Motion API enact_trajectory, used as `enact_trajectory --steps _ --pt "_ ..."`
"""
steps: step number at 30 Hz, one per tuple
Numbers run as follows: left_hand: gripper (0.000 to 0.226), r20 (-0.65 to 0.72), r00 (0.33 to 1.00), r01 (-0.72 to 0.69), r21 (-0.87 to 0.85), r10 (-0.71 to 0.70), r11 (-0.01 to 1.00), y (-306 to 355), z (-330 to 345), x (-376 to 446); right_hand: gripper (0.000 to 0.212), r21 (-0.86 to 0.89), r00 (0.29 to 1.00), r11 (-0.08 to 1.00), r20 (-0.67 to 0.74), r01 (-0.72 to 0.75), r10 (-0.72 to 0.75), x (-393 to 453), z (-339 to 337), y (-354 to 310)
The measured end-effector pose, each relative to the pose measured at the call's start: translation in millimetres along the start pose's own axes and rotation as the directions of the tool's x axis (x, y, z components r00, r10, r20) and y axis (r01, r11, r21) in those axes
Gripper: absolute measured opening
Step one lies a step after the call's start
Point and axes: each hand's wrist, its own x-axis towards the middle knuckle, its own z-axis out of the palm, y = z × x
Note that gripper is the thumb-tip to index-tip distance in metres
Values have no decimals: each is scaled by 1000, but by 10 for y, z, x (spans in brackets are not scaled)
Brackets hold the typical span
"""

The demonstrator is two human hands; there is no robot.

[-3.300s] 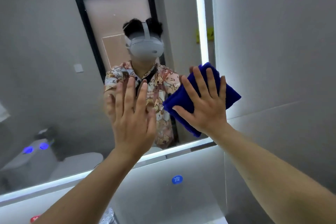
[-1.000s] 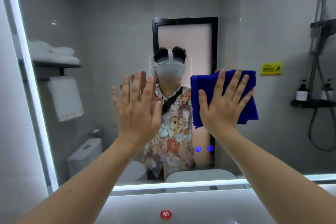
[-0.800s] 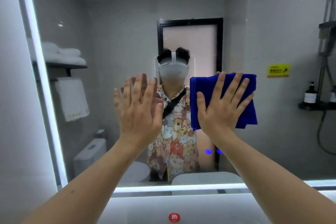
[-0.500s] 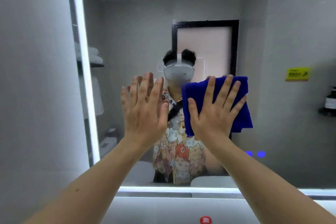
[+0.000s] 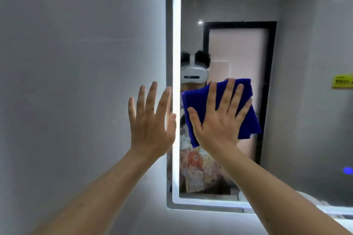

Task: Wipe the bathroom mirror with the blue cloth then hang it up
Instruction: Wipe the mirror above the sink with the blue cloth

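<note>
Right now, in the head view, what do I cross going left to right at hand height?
Grey wall → left hand → lit mirror edge strip → right hand pressing the blue cloth → black door frame reflected → yellow sign reflected.

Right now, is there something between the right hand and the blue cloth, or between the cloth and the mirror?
Nothing visible. The right hand lies flat on the blue cloth, against the mirror.

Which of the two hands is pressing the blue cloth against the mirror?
The right hand: it lies flat with fingers spread on the blue cloth against the mirror. The left hand is bare, open, raised beside the mirror's lit edge.
</note>
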Motion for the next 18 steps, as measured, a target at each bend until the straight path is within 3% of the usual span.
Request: enact_trajectory --steps 7,18 --pt "70 -34 999 37 -5 -37 999 -479 -49 50 101 -11 1000 1000 1 -12 12 78 28 -357" --pt "70 -106 994 -45 -41 40 998 -474 -296 643 103 0 998 1000 -63 -12 12 721 -79 -702"
